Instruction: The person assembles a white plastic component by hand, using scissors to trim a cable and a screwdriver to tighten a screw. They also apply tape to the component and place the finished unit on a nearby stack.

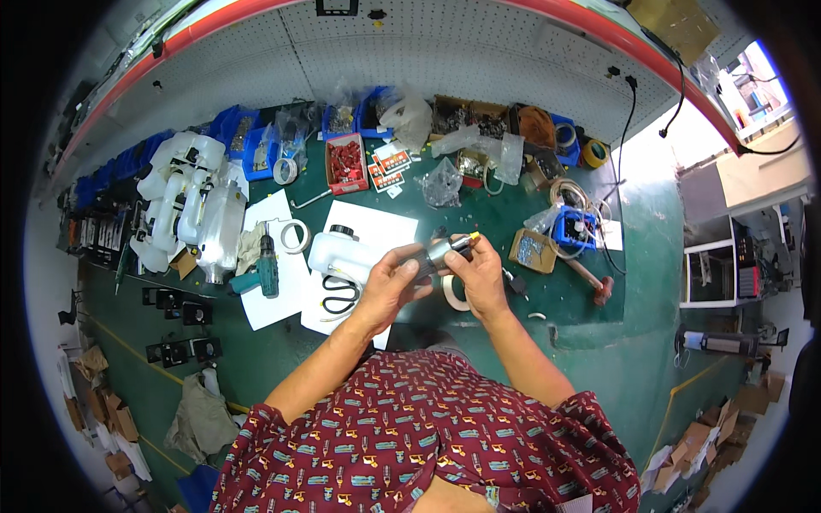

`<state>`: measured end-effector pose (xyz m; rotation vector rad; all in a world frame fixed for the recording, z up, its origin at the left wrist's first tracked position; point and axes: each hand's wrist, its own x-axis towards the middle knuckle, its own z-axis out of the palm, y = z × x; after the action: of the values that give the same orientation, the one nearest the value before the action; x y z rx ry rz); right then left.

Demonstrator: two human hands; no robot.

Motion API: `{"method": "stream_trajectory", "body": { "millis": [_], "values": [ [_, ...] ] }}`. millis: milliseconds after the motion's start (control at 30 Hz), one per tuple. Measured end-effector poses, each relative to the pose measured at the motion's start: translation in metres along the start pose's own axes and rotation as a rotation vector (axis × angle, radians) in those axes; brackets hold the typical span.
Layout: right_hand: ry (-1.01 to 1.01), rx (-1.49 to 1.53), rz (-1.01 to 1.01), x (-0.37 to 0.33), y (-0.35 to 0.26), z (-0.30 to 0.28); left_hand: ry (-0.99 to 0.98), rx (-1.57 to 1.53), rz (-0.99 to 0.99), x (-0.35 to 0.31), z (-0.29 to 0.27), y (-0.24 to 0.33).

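Both hands are raised over the near side of the bench, around a small silver and dark cylindrical part [439,253], possibly a motor or pump, with a yellow tip at its right end. My left hand [389,282] has its fingers closed about the darker left end. My right hand [481,278] grips the right end between thumb and fingers. Beside my left hand lies a translucent white plastic tank [335,253] with a black cap, and a looped black hose [339,295] rests just below it. A tape roll [453,293] is partly hidden beneath my hands.
A green cordless drill [268,269] and another tape roll [295,237] lie on white paper at left, near several white tanks [184,188]. Red parts fill a box [346,162] at the back. On the right are a blue bin [575,227] and a hammer [596,282].
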<state>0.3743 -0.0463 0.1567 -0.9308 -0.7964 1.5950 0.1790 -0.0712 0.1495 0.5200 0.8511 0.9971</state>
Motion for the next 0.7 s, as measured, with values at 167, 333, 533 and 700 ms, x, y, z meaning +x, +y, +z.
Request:
{"method": "stream_trajectory", "body": {
  "millis": [167,333,533,700],
  "values": [
    [0.000,-0.060,-0.044,-0.037,0.036,0.018,0.000,0.252,0.037,-0.032,-0.023,0.006],
    [0.108,0.081,0.328,-0.089,0.082,0.004,-0.103,0.503,-0.064,-0.055,-0.073,-0.029],
    [0.109,0.146,0.538,-0.121,0.098,-0.014,-0.160,0.580,-0.274,-0.066,-0.076,-0.035],
    [0.249,0.105,0.447,-0.113,0.105,-0.056,0.072,0.437,-0.207,-0.053,-0.075,-0.064]
  ]
}}
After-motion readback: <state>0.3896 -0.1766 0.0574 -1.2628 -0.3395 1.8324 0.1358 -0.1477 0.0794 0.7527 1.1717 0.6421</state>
